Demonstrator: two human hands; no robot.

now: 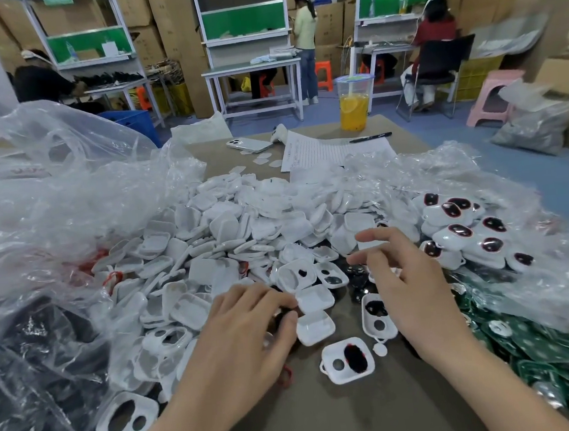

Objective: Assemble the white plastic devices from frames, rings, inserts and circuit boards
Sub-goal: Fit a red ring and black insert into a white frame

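My left hand (pixel 245 332) lies on the brown table with curled fingers, and its thumb and fingertips pinch a small dark part (pixel 283 313). My right hand (pixel 409 283) hovers with relaxed, spread fingers over a heap of black inserts (pixel 357 277); I see nothing in it. Between my hands lie two white shells (pixel 315 326) and white frames with cutouts (pixel 347 359), one with a dark insert. A big pile of white shells (pixel 229 234) fills the middle. Assembled white devices with red-rimmed dark windows (pixel 463 230) sit at the right, and green circuit boards (pixel 542 347) lie below them.
Crinkled clear plastic bags (pixel 68 199) rise at left and right; the left one holds black parts (pixel 30 357). Farther back on the table are a phone (pixel 248 144), a paper sheet (pixel 322 150), a pen (pixel 371 137) and a cup of orange drink (pixel 354 106). People work at benches beyond.
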